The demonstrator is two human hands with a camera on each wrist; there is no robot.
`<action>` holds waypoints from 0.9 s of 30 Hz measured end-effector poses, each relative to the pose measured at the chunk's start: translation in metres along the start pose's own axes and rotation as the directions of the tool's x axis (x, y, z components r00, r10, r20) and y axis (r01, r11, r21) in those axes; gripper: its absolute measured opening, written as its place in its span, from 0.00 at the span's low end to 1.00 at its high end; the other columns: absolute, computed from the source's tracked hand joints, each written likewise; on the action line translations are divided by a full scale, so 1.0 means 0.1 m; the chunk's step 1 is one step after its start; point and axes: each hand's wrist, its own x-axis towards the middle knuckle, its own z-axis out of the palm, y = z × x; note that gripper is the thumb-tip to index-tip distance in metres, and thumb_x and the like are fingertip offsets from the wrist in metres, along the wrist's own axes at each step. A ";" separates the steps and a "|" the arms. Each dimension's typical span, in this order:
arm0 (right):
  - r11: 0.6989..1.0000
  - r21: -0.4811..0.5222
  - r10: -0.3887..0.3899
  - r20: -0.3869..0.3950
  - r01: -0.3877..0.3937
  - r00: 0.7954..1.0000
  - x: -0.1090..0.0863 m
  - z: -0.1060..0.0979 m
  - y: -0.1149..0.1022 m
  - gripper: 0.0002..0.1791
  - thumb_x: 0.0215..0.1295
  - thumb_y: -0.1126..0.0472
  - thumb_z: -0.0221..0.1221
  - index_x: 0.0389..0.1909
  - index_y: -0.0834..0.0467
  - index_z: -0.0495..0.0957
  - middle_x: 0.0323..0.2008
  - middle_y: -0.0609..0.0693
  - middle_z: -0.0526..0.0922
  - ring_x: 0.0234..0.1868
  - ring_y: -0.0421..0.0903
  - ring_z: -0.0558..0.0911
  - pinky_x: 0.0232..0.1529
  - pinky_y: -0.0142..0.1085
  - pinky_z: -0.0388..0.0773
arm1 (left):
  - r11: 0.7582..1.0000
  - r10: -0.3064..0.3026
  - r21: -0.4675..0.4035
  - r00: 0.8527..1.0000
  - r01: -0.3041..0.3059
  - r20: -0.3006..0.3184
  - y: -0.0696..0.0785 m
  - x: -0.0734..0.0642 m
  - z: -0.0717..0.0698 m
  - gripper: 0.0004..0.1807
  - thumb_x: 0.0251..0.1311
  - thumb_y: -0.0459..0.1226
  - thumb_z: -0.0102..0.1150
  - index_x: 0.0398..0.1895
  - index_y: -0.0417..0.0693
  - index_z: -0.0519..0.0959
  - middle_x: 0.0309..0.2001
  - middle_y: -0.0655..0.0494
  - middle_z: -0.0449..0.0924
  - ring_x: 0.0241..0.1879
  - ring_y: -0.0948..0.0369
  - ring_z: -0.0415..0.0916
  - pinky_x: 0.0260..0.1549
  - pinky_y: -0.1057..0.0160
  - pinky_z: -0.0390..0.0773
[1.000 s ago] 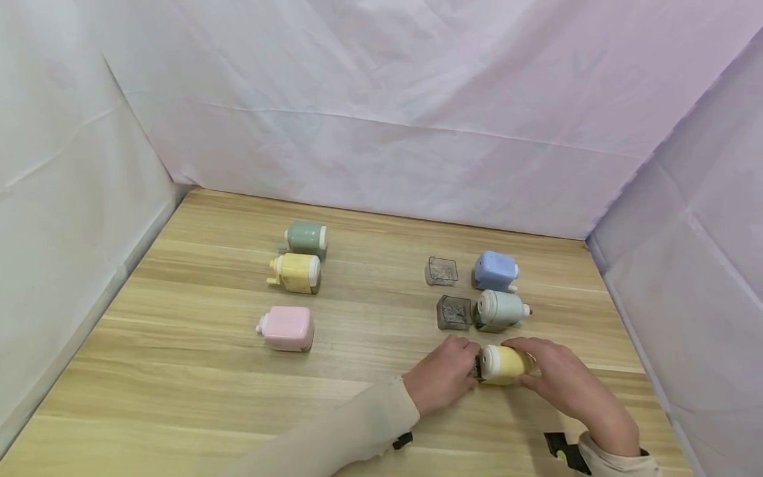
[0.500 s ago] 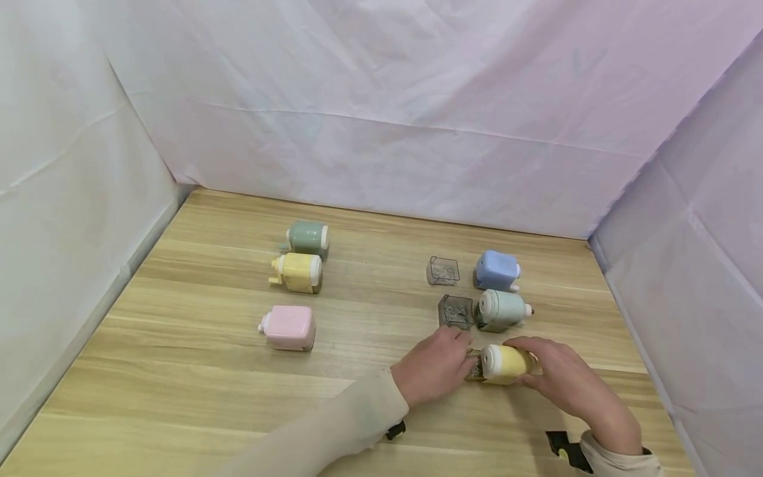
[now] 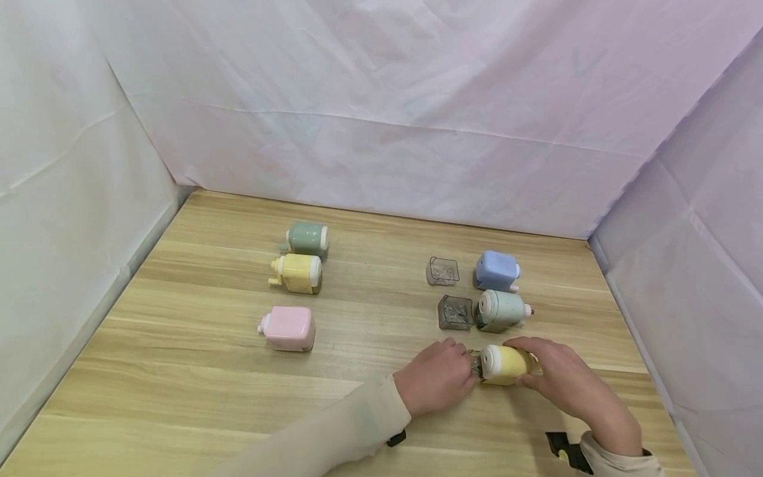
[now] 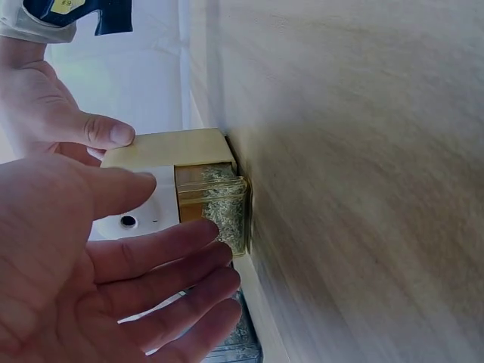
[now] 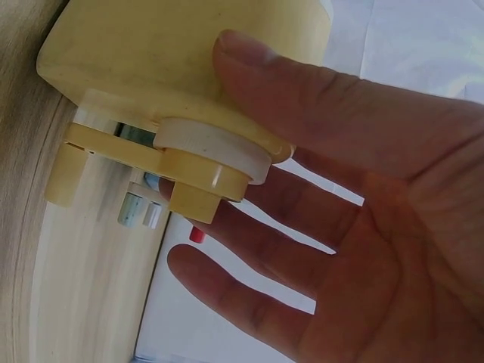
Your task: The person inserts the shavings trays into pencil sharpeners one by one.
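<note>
On the right, gripping yellow sharpener (image 3: 509,365) in right hand (image 3: 563,381), holding left hand (image 3: 438,377) spread beside shavings tray (image 4: 231,208), risking spills through jerking.

A pale wooden tabletop (image 3: 179,397) with streaky, yellow-brown grain filled the lower part of the head view, narrowing toward its far edge. Behind it hung a whitish back sheet (image 3: 369,152), creased crosswise and tinted pinkish lilac toward the right. A wrinkled white left sheet (image 3: 53,199) and a greyish-lilac right sheet (image 3: 709,232) enclosed the sides. The light was soft, casting only faint shadows on the wood.
</note>
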 end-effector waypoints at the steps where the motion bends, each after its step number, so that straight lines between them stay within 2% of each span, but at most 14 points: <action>1: 1.000 -0.001 -0.001 -0.001 0.001 1.000 0.00 0.00 0.00 0.30 0.49 0.67 0.81 0.56 0.57 0.86 0.54 0.56 0.91 0.55 0.61 0.88 0.56 0.61 0.85 | 1.000 0.004 0.006 1.000 -0.004 0.003 0.01 0.00 0.00 0.15 0.78 0.49 0.60 0.42 0.52 0.90 0.41 0.61 0.89 0.41 0.66 0.81 0.44 0.70 0.80; 9: 1.000 -0.005 -0.008 -0.011 0.008 1.000 -0.01 0.01 -0.01 0.30 0.48 0.67 0.82 0.56 0.57 0.87 0.54 0.55 0.91 0.55 0.60 0.89 0.56 0.60 0.85 | 0.999 0.027 0.022 0.999 -0.027 0.021 0.03 0.00 0.03 0.18 0.78 0.53 0.59 0.47 0.51 0.88 0.43 0.61 0.88 0.44 0.66 0.81 0.51 0.70 0.78; 18: 1.000 -0.012 0.008 -0.002 -0.008 1.000 0.00 0.00 -0.01 0.30 0.49 0.66 0.82 0.57 0.57 0.87 0.54 0.55 0.91 0.54 0.59 0.89 0.55 0.60 0.86 | 1.000 0.020 0.006 0.999 -0.021 0.025 0.06 0.00 0.03 0.18 0.78 0.53 0.59 0.44 0.49 0.87 0.42 0.60 0.87 0.43 0.67 0.80 0.52 0.71 0.78; 27: 1.000 -0.015 0.008 0.015 -0.008 1.000 0.01 -0.01 0.00 0.30 0.49 0.66 0.82 0.56 0.56 0.86 0.53 0.55 0.91 0.52 0.58 0.89 0.52 0.59 0.86 | 0.996 0.049 0.069 0.998 -0.052 0.041 0.12 0.01 0.01 0.21 0.78 0.54 0.58 0.51 0.47 0.87 0.45 0.60 0.88 0.45 0.68 0.81 0.54 0.71 0.77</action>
